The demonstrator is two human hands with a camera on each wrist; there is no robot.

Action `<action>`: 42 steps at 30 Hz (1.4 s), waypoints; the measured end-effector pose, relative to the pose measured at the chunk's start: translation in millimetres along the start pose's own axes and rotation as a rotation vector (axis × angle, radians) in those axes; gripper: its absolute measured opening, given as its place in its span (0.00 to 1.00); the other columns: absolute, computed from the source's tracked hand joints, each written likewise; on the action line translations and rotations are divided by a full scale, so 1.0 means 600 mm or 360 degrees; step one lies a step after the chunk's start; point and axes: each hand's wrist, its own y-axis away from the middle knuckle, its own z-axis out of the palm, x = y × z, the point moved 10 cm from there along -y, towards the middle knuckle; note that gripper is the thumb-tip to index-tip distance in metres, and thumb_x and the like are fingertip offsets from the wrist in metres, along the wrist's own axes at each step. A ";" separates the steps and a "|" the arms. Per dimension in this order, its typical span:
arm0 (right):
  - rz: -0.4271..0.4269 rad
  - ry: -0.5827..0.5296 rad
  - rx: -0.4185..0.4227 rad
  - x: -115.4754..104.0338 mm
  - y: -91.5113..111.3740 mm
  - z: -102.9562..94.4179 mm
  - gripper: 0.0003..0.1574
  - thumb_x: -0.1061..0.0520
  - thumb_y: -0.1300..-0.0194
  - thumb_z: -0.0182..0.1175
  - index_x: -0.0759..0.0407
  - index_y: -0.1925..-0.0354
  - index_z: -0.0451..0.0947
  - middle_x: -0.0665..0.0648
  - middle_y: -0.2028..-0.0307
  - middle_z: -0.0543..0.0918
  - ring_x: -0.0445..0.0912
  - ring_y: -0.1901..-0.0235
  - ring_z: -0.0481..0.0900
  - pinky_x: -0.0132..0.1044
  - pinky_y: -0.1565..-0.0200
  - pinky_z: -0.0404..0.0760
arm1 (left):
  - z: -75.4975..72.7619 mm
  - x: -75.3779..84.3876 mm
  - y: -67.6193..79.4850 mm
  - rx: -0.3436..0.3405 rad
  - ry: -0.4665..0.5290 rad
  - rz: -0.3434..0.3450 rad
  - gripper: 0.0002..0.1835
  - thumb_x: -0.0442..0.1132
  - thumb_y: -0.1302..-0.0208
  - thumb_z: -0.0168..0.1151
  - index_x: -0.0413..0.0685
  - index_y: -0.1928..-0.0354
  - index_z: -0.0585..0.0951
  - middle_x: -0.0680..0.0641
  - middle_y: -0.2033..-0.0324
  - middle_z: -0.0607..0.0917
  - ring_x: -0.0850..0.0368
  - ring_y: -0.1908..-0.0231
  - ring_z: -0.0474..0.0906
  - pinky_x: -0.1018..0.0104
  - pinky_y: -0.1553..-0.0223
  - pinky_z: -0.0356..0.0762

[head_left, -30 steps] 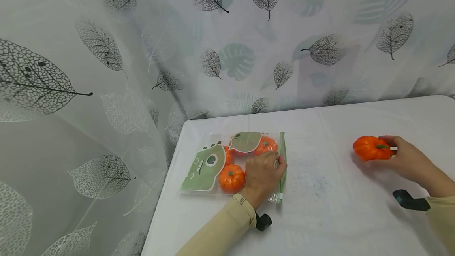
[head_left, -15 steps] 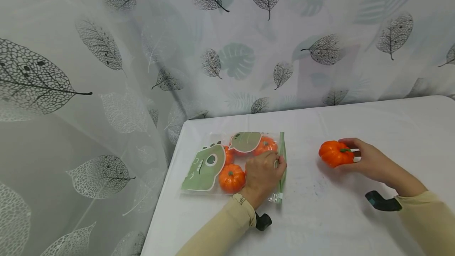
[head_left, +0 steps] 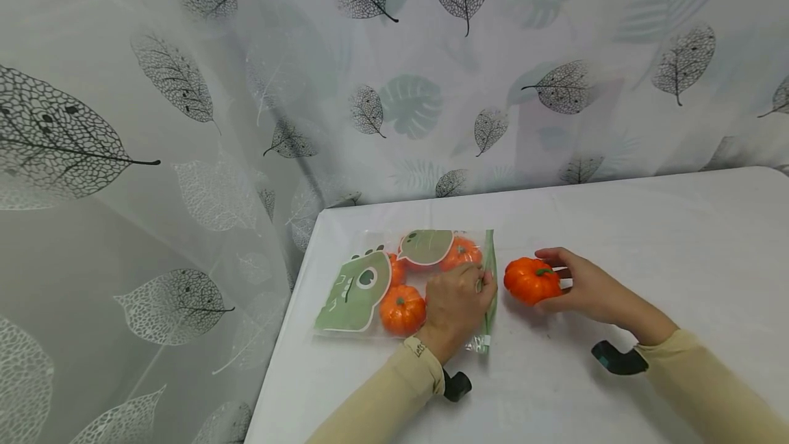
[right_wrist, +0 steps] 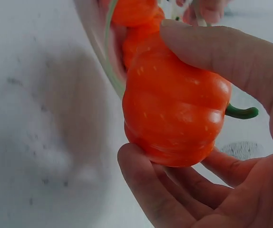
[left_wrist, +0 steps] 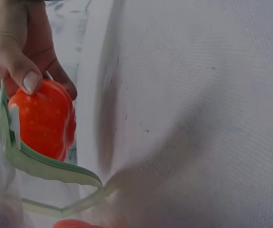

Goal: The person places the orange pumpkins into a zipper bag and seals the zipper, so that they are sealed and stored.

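Observation:
A clear zip bag (head_left: pixel 357 293) with a green dinosaur print lies on the table, several orange toy pumpkins (head_left: pixel 403 310) inside. My left hand (head_left: pixel 456 300), fingers curled, grips the bag near its green zip edge (left_wrist: pixel 55 168). That mouth gapes in the left wrist view. Between thumb and fingers, my right hand (head_left: pixel 585 286) holds another orange toy pumpkin (head_left: pixel 527 281), its green stem (right_wrist: pixel 242 112) pointing toward the palm. This pumpkin (right_wrist: pixel 174 104) is right at the bag's mouth, overlapping the pumpkins inside in the right wrist view.
The white-covered table (head_left: pixel 647 238) extends to the right and ends at a leaf-printed curtain (head_left: pixel 413 108) behind and on the left. A black wrist device (head_left: pixel 456 386) hangs under the left sleeve, and a similar one (head_left: pixel 619 358) under the right.
My right hand has carried its pumpkin leftward across the table, from the far right to beside the bag's mouth. My left hand and the bag have stayed in place.

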 end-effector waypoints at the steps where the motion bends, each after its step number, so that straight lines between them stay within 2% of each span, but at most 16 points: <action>1: -0.0011 -0.0011 -0.0006 -0.004 -0.003 0.005 0.58 0.53 0.49 0.79 0.72 0.30 0.59 0.72 0.37 0.71 0.67 0.41 0.72 0.54 0.48 0.81 | 0.001 0.000 0.000 -0.0002 -0.0001 0.0002 0.05 0.42 0.41 0.70 0.51 0.72 0.89 0.57 0.74 0.87 0.64 0.80 0.81 0.81 0.77 0.72; 9: -0.0033 -0.0032 -0.0047 -0.022 -0.019 0.045 0.58 0.53 0.51 0.80 0.73 0.31 0.60 0.71 0.37 0.72 0.67 0.40 0.73 0.53 0.47 0.81 | 0.000 0.003 -0.001 -0.0003 -0.0014 0.0032 0.05 0.42 0.40 0.69 0.51 0.68 0.91 0.56 0.70 0.89 0.64 0.75 0.84 0.79 0.72 0.76; 18: -0.0028 -0.0056 -0.0066 -0.029 -0.032 0.074 0.58 0.57 0.51 0.80 0.73 0.31 0.60 0.72 0.37 0.72 0.66 0.39 0.73 0.52 0.47 0.81 | -0.002 0.006 -0.002 0.0007 -0.0021 0.0053 0.06 0.42 0.41 0.70 0.50 0.66 0.91 0.55 0.68 0.90 0.64 0.72 0.85 0.77 0.70 0.79; 24: -0.0041 -0.0079 -0.0055 -0.030 -0.038 0.080 0.56 0.57 0.51 0.80 0.73 0.32 0.61 0.72 0.37 0.73 0.65 0.40 0.74 0.50 0.47 0.81 | -0.003 0.008 -0.004 0.0049 -0.0054 0.0072 0.04 0.41 0.43 0.72 0.50 0.68 0.91 0.55 0.70 0.90 0.63 0.75 0.85 0.76 0.74 0.78; 31: -0.0082 -0.0110 -0.0064 -0.036 -0.039 0.088 0.52 0.59 0.51 0.79 0.71 0.33 0.65 0.72 0.39 0.74 0.62 0.48 0.82 0.52 0.49 0.82 | -0.004 0.011 -0.004 0.0053 -0.0070 0.0099 0.05 0.41 0.44 0.72 0.49 0.69 0.91 0.54 0.69 0.90 0.63 0.72 0.86 0.75 0.72 0.80; 38: -0.0190 -0.0094 -0.0017 -0.045 -0.040 0.091 0.51 0.59 0.51 0.80 0.70 0.34 0.68 0.70 0.40 0.71 0.67 0.42 0.76 0.50 0.50 0.82 | -0.010 0.016 -0.002 0.0114 -0.0104 0.0137 0.02 0.40 0.46 0.72 0.50 0.72 0.90 0.55 0.70 0.89 0.63 0.75 0.85 0.73 0.77 0.77; 42: -0.0249 -0.0093 -0.0022 -0.046 -0.044 0.097 0.48 0.58 0.52 0.81 0.69 0.35 0.72 0.67 0.45 0.72 0.65 0.44 0.77 0.48 0.51 0.83 | -0.007 0.017 -0.001 0.0108 -0.0130 0.0136 0.03 0.40 0.45 0.71 0.52 0.72 0.91 0.55 0.69 0.90 0.64 0.73 0.86 0.72 0.75 0.79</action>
